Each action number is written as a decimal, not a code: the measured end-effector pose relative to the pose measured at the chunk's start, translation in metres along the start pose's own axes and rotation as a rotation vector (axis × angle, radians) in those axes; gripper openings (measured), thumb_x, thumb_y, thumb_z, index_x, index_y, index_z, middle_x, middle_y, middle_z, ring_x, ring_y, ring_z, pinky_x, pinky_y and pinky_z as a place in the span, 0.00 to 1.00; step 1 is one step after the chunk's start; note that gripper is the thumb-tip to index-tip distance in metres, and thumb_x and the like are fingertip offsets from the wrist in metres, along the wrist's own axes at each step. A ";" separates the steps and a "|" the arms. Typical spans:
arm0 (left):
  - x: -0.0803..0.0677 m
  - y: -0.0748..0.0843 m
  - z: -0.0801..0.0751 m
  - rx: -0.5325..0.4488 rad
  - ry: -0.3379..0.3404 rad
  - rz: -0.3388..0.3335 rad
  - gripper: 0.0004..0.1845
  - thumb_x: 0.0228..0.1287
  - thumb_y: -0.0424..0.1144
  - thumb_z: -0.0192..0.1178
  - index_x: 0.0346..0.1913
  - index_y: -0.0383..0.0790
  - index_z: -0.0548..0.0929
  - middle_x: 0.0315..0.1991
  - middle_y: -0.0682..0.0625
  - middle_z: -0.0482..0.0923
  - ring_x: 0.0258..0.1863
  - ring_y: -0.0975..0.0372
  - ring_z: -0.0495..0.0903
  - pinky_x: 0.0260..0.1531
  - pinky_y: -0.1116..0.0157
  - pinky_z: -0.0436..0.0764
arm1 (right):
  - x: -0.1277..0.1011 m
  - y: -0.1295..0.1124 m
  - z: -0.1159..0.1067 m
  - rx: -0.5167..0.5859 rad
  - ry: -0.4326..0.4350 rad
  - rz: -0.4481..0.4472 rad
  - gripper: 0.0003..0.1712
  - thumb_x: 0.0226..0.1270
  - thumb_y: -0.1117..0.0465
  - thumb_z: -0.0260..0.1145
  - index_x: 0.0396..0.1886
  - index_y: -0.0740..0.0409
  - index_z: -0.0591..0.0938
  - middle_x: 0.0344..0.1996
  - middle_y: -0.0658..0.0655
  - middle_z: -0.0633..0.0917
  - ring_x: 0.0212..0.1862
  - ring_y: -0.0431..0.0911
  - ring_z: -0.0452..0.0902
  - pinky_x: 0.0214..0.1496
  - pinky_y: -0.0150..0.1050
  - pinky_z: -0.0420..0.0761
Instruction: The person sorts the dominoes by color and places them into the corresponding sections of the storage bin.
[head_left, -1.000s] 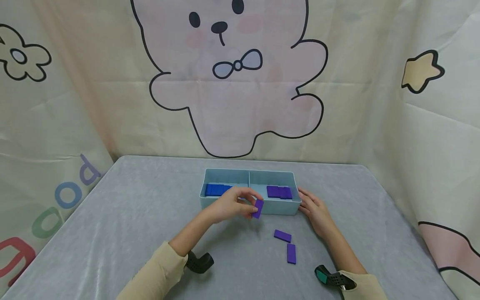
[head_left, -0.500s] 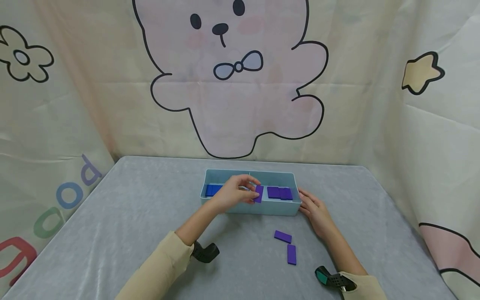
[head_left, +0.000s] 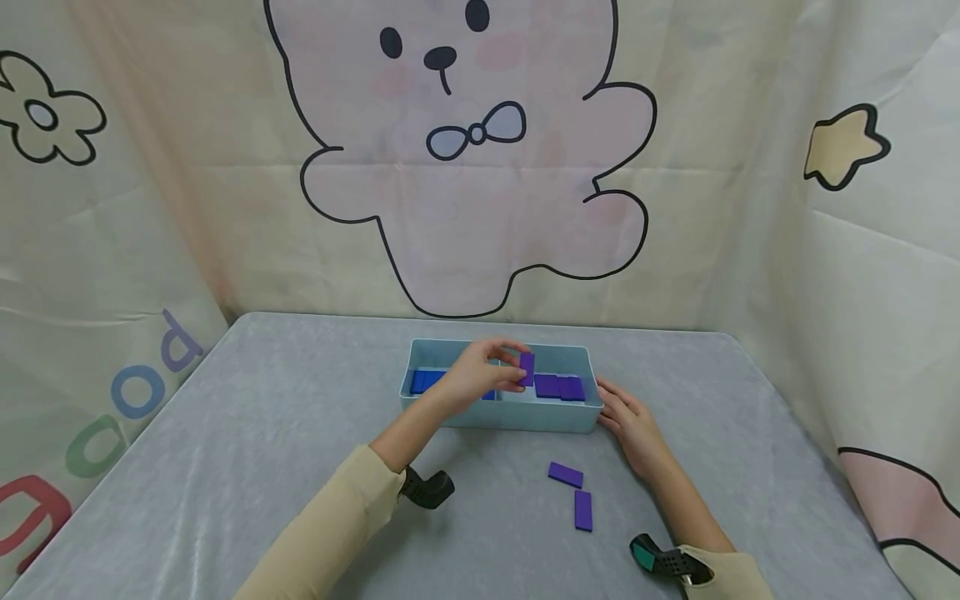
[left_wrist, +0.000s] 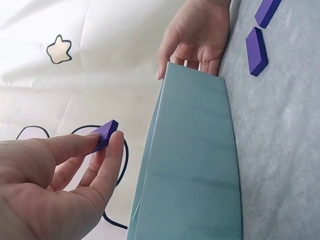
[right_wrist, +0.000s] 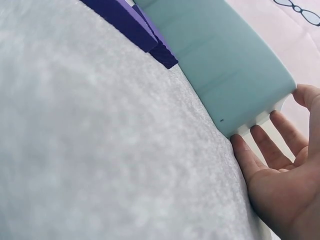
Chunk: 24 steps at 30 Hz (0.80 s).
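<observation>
Between thumb and fingers, my left hand (head_left: pixel 483 371) pinches a purple rectangular block (head_left: pixel 527 369) over the box's right compartment. In the left wrist view that block (left_wrist: pixel 105 134) shows above the rim. The light blue box (head_left: pixel 465 414) has a divider making two compartments. Blue blocks (head_left: pixel 426 381) lie in its left side, partly hidden by my left hand; purple blocks (head_left: pixel 559 387) lie in the right. My right hand (head_left: pixel 633 425) rests its extended fingers against the box's right end, as the right wrist view of that hand (right_wrist: pixel 287 172) also shows.
Two loose purple blocks lie on the grey cloth in front of the box: one slanted block (head_left: pixel 566 475) and one lengthwise block (head_left: pixel 583 510). The cloth-covered table (head_left: pixel 300 400) meets a printed curtain (head_left: pixel 247 250) behind and at both sides.
My left hand has carried the pinched purple block from in front of the box up and to the right, over the right compartment. The right hand has stayed at the box's end.
</observation>
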<state>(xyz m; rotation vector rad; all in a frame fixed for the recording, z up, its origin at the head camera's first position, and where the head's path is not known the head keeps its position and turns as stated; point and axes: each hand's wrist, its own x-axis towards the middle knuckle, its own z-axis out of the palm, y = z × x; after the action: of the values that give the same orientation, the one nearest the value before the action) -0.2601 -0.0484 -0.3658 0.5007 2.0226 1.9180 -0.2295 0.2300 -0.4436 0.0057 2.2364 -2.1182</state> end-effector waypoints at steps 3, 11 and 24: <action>0.004 0.000 0.002 -0.006 0.014 -0.011 0.19 0.74 0.21 0.59 0.65 0.27 0.79 0.49 0.38 0.76 0.36 0.61 0.87 0.58 0.44 0.83 | 0.000 0.000 0.000 0.003 0.001 -0.002 0.32 0.88 0.56 0.50 0.81 0.70 0.62 0.77 0.69 0.68 0.51 0.29 0.81 0.56 0.25 0.80; 0.017 -0.003 0.006 -0.034 0.076 -0.077 0.18 0.75 0.22 0.58 0.64 0.28 0.80 0.41 0.44 0.75 0.37 0.58 0.84 0.59 0.44 0.83 | 0.000 0.000 0.000 0.014 0.007 -0.003 0.32 0.88 0.56 0.51 0.81 0.70 0.63 0.75 0.65 0.72 0.50 0.29 0.82 0.57 0.25 0.80; 0.035 -0.004 0.028 -0.042 0.269 -0.198 0.16 0.73 0.20 0.57 0.61 0.26 0.82 0.37 0.42 0.80 0.32 0.59 0.80 0.54 0.51 0.88 | 0.001 0.000 0.001 0.005 0.001 0.018 0.33 0.89 0.55 0.50 0.82 0.69 0.61 0.79 0.70 0.65 0.50 0.29 0.81 0.57 0.24 0.80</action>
<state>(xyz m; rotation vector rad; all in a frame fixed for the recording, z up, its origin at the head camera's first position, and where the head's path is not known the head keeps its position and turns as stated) -0.2783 -0.0079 -0.3707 0.0297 2.0945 1.9865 -0.2308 0.2289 -0.4440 0.0272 2.2232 -2.1144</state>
